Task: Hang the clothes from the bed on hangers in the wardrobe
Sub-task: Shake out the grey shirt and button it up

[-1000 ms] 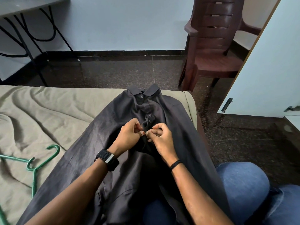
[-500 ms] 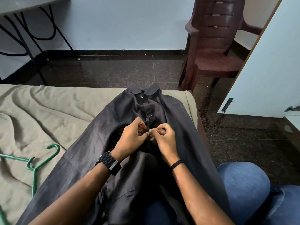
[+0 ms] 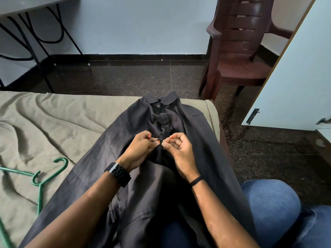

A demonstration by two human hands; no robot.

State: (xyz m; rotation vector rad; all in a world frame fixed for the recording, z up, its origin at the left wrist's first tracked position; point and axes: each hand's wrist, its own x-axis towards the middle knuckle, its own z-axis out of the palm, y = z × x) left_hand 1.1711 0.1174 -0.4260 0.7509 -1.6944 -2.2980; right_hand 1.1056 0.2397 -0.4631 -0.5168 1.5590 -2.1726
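- Pinched at the front placket of a dark grey shirt (image 3: 197,140): left hand (image 3: 141,149) and right hand (image 3: 180,151), thumbs and forefingers meeting on the fabric edge, remaining fingers curled in.
- Gripping the shirt with both hands, fingertips almost touching each other; whether a button sits between them cannot be told.
- Just beyond the grip, two buttons on the placket, then the collar (image 3: 161,98) at the far end, lying near the edge of the bed.
- Spread collar-away along the bed and over a lap in blue jeans (image 3: 268,208), to the right and nearer than the grip.
- Around the left wrist, a black watch (image 3: 118,173); around the right wrist, a thin black band (image 3: 196,180).
- Under the shirt and stretching left of the grip, a rumpled olive-beige bed sheet (image 3: 44,126), full of soft creases.
- Well to the left of the grip and nearer, green hangers (image 3: 40,181) lying on the sheet, hooks curling upward in view, apart from the shirt.
- Beyond the bed, a dark speckled polished floor (image 3: 134,77) meeting a pale blue wall above a black skirting.
- Far right of the grip, a dark brown plastic chair (image 3: 238,51) standing on the floor.
- Further right, a pale wardrobe door (image 3: 295,77) with a small metal latch low on it.
- Far left, beyond the bed, a table on black bent-wire legs (image 3: 35,43).
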